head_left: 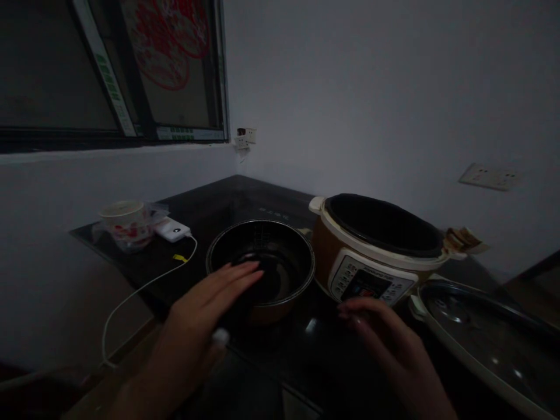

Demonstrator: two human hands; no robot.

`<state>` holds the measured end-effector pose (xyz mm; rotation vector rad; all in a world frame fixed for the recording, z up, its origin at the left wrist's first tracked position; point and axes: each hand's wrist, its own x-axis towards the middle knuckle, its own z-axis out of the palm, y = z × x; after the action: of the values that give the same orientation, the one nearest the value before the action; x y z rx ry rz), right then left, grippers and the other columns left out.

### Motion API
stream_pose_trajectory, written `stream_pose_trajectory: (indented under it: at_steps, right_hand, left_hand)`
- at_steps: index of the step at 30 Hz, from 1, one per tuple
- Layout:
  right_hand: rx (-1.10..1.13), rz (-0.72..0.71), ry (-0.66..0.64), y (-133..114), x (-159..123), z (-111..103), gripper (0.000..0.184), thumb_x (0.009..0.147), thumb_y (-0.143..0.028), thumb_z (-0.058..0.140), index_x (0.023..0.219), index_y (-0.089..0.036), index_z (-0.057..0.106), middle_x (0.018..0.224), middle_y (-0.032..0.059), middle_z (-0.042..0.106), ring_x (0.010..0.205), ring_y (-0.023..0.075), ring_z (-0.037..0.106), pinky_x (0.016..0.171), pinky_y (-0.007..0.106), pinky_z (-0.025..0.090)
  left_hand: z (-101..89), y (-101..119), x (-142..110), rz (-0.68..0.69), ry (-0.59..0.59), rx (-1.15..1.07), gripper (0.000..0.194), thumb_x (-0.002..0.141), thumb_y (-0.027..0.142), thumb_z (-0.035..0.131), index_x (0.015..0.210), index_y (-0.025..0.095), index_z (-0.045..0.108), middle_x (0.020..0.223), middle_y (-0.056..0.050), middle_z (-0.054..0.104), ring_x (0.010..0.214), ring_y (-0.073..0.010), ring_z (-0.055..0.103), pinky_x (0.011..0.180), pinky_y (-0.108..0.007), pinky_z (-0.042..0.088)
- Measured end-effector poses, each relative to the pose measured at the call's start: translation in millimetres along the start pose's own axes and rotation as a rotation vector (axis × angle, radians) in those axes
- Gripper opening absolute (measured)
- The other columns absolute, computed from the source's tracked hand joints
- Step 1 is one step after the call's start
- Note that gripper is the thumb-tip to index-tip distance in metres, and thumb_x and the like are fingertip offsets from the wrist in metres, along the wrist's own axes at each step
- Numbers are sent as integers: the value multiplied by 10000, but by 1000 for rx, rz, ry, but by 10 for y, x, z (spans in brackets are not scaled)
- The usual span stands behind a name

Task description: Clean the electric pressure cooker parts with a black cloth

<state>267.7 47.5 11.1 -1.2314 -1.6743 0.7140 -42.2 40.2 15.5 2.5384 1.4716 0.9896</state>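
Observation:
A black inner pot (pixel 284 271) with level marks on its inside wall stands on a dark glossy table. My left hand (pixel 205 309) is over its near left rim, fingers stretched out and holding nothing visible. At its thumb is a small pale spot I cannot make out. To the pot's right stands a brown and white electric cooker (pixel 324 251) with its top uncovered, showing a dark inside and a front control panel (pixel 371 283). Just in front of that panel is my right hand (pixel 389 338), loosely curved, with thumb and fingers slightly apart and nothing seen between them.
A glass lid (pixel 494 332) with a pale rim lies at the right. On the left are a paper cup in a plastic bag (pixel 126 224) and a white device (pixel 174 229) with a cable (pixel 140 287). Sockets (pixel 487 177) are on the wall behind the table (pixel 205 201).

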Motion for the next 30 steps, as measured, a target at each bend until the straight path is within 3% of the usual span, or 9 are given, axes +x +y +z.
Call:
stream_pose_trajectory:
  at_steps: [3, 7, 9, 10, 14, 19, 22, 25, 30]
  right_hand:
    - [-153, -253, -6, -234, 452, 66, 162, 878, -311, 525, 934, -251, 665, 926, 54, 711, 858, 215, 669, 742, 324, 536]
    - [-505, -501, -108, -395, 1184, 438, 239, 925, -228, 466, 1119, -193, 600, 1106, 92, 664, 1045, 228, 606, 916, 379, 471]
    - [-841, -415, -185, -384, 1528, 692, 364, 943, -232, 461, 1297, -153, 489, 1286, 134, 575, 1183, 246, 529, 960, 386, 447]
    - [-896, -377, -211, -360, 1676, 816, 419, 931, -243, 498, 1329, -121, 459, 1297, 172, 560, 1190, 284, 523, 922, 410, 467]
    - [-998, -304, -301, -253, 2067, 1156, 326, 880, -247, 601, 1181, -123, 586, 1151, 198, 631, 1053, 317, 610, 807, 414, 499]
    - [-1054, -358, -340, -482, 2104, 1168, 204, 875, -266, 607, 1060, -183, 635, 1148, 130, 630, 1019, 270, 626, 791, 352, 482]
    - [-1045, -483, -338, -837, 1922, 1066, 233, 902, -271, 543, 1109, -186, 610, 1210, 127, 593, 1029, 286, 614, 786, 368, 473]
    - [-1036, -700, -290, -1110, 1742, 949, 249, 914, -204, 472, 1109, -189, 626, 1168, 127, 618, 952, 285, 638, 746, 373, 474]
    - [-811, -780, -412, -1012, 1746, 774, 401, 842, -83, 490, 1202, -195, 629, 1233, 105, 630, 1120, 290, 581, 912, 431, 460]
  left_hand:
    - [255, -1, 48, 97, -73, 52, 707, 653, 22, 405, 1312, 254, 517, 1252, -42, 645, 1152, -210, 583, 1058, -435, 411]
    - [369, 58, 107, 85, -90, 140, 564, 676, 9, 408, 1173, 187, 606, 1075, -77, 709, 994, -235, 639, 930, -430, 489]
    - [349, 96, 128, 88, -78, 185, 524, 675, -1, 413, 1122, 168, 628, 1012, -82, 722, 926, -239, 656, 876, -418, 510]
    - [338, 114, 132, 91, -65, 210, 510, 670, -6, 418, 1100, 163, 637, 990, -82, 725, 903, -240, 661, 857, -413, 516]
    - [338, 157, 74, 123, 28, 276, 467, 709, -39, 391, 1030, 178, 653, 920, -61, 738, 827, -217, 679, 813, -378, 529]
    - [381, 167, -216, 192, 101, 277, 371, 857, 19, 355, 1010, 186, 650, 867, -41, 745, 766, -188, 688, 753, -325, 546]
    - [479, 161, -391, 189, 7, 281, 396, 878, 14, 350, 1102, 186, 627, 971, -26, 749, 824, -161, 692, 790, -292, 544]
    - [675, 70, -436, 114, -143, 329, 455, 856, -18, 362, 1202, 166, 594, 1176, -50, 696, 1001, -166, 671, 888, -311, 527]
    - [994, -169, -290, 53, -249, 414, 461, 859, 19, 437, 1298, 112, 541, 1337, -118, 583, 1209, -215, 569, 1030, -383, 450]
